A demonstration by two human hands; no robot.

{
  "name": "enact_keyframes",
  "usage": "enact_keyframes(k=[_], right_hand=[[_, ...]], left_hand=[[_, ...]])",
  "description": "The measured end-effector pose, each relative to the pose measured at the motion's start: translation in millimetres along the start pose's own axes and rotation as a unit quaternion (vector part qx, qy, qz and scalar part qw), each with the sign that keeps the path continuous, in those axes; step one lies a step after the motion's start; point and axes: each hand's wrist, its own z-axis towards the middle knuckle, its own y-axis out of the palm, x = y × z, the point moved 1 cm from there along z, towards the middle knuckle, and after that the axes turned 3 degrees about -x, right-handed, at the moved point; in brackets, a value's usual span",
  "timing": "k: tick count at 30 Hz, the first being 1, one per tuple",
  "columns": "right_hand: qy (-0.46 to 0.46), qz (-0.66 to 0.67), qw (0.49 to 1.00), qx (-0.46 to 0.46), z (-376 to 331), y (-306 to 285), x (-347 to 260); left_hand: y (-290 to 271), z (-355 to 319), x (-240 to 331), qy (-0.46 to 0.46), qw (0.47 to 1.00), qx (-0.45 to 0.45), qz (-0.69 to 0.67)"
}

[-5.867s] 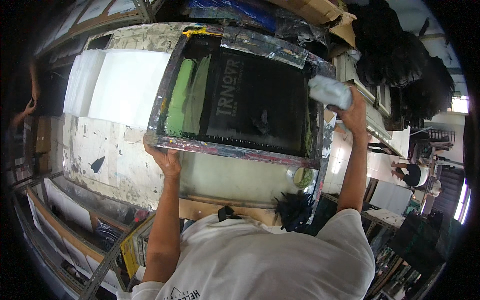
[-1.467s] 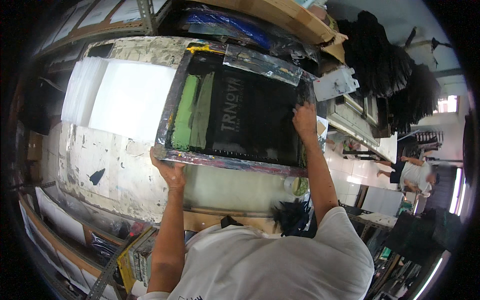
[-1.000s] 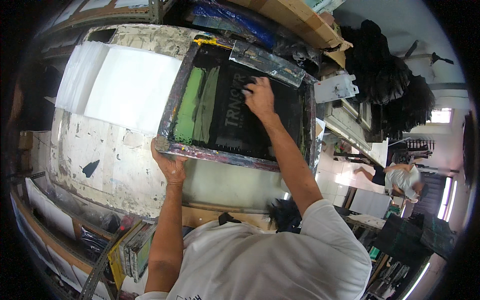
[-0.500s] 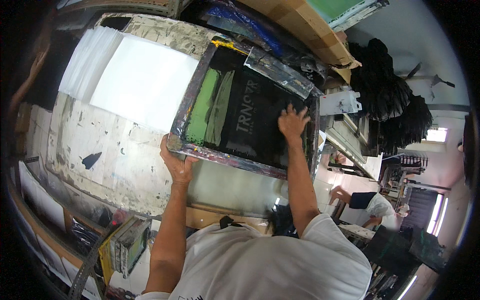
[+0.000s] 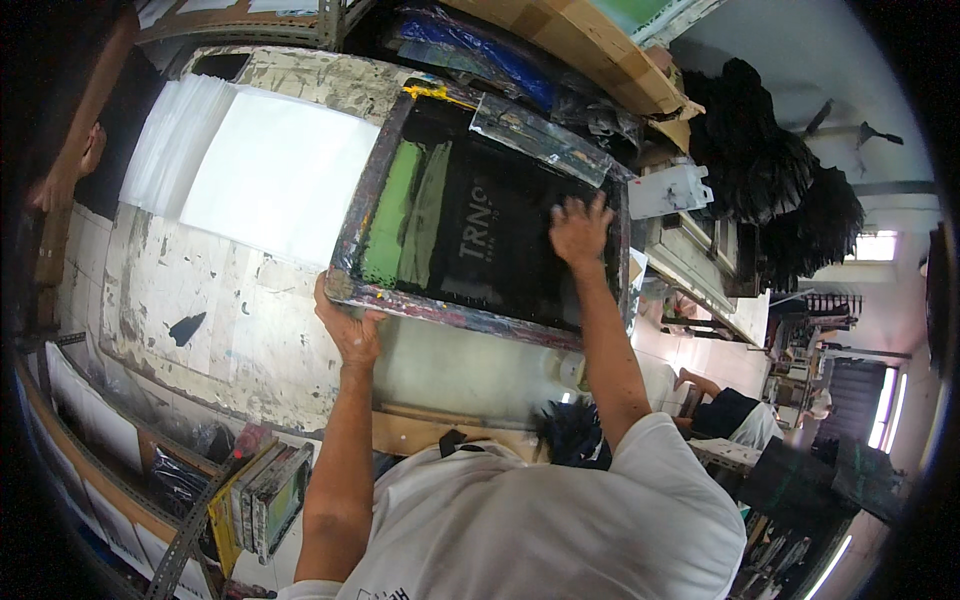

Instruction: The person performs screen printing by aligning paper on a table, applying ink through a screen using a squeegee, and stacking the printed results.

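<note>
The left hand [image 5: 348,332] clasps the near-left corner of the framed screen [image 5: 470,318] over the table [image 5: 235,345]; the right hand's [image 5: 580,232] grip is spread over the dark mesh [image 5: 515,270], anything beneath hidden. Work seems unfinished: pale lettering [image 5: 474,225] and a green band [image 5: 393,220] show.

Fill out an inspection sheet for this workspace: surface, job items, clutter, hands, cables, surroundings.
Surface: pale worktable, scuffed and paint-marked.
Job items: paint-stained screen frame with dark mesh; green bands toward its left side.
Clutter: white sheets left of the frame; dark scrap on the worktable; whitish container by the frame's right edge; cardboard beyond.
Hands: left hand grips the frame's near left corner; right hand spread over the mesh, blurred.
Cables: nothing seen.
Surroundings: co-worker at right; another person's hand at far left.
</note>
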Motion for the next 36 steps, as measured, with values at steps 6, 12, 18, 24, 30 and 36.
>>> enact_keyframes(k=[6,12,18,24,30,36], right_hand=[[0.104,0.008,0.992,-0.068,-13.2,26.2,18.4],[-0.084,0.174,0.980,-0.050,7.4,-41.3,-135.4],[-0.025,0.098,0.991,-0.087,-28.9,-41.4,-41.0],[0.161,0.059,0.973,-0.156,-52.8,-28.3,-0.6],[-0.046,0.187,0.979,-0.067,-43.3,-54.7,-129.8],[0.061,0.079,0.990,-0.097,-81.5,-46.2,-31.3]], left_hand=[[8.2,4.3,19.1,-0.020,0.998,-0.033,-0.050],[3.5,2.9,8.3,-0.011,0.999,-0.022,-0.023],[-2.7,2.6,1.2,-0.023,0.999,-0.013,-0.033],[2.1,0.4,-1.5,-0.011,0.999,-0.012,-0.043],[8.0,4.7,9.6,0.000,0.998,-0.022,-0.054],[-2.8,3.7,-0.6,-0.008,0.998,-0.018,-0.056]])
